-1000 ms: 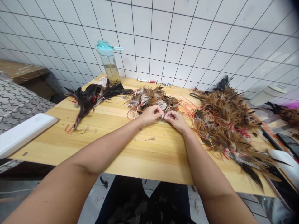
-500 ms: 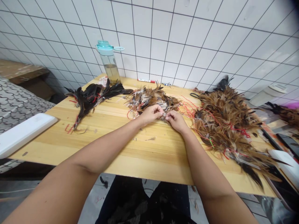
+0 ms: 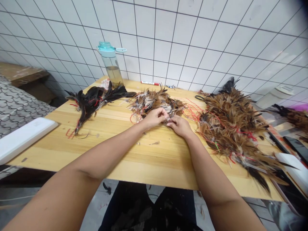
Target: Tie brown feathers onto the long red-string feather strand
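Observation:
A pile of brown and pale feathers lies in the middle of the wooden table. At its near edge my left hand is closed in a pinch on feathers, thumb and forefinger together. Close beside it on the right, my right hand is also pinched, its fingertips almost meeting the left ones at some small pale feathers. Exactly what sits between the fingertips is too small to make out fully. Red string spreads out just right of the pile.
Black feather bundles lie at the left, and a large heap of brown feathers covers the right. A water bottle, a red marker and scissors are toward the back. A white device rests at the left edge.
My right hand has shifted slightly left, closer to the left fingertips, and its fingers have turned a little. The left hand stays nearly in place.

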A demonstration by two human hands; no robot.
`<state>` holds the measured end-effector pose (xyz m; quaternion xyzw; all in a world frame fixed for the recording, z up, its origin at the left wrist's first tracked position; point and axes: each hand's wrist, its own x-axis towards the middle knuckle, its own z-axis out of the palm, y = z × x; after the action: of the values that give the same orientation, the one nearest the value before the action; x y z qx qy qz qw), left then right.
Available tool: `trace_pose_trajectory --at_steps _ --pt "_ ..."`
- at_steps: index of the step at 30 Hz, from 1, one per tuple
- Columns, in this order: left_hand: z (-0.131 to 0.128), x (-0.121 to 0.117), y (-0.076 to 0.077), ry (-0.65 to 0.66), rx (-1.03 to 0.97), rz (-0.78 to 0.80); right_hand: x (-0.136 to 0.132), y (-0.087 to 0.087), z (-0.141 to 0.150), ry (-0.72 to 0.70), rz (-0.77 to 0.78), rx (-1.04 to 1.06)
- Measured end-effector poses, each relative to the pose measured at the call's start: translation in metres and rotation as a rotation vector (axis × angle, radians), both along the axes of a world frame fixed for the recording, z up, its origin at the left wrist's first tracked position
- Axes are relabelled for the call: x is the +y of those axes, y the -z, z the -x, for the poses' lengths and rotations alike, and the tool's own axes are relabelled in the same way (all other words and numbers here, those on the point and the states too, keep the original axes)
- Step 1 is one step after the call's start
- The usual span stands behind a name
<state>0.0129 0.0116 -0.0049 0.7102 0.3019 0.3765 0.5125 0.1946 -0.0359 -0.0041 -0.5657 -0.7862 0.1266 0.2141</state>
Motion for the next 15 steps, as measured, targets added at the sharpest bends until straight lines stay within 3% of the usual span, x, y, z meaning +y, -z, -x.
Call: trace_pose_trajectory --at_steps 15 --pt "-0.0002 0.0033 0.0006 -0.090 0.046 -0.080 -0.0033 -0.0048 0.0007 0.046 -0.085 -0.245"
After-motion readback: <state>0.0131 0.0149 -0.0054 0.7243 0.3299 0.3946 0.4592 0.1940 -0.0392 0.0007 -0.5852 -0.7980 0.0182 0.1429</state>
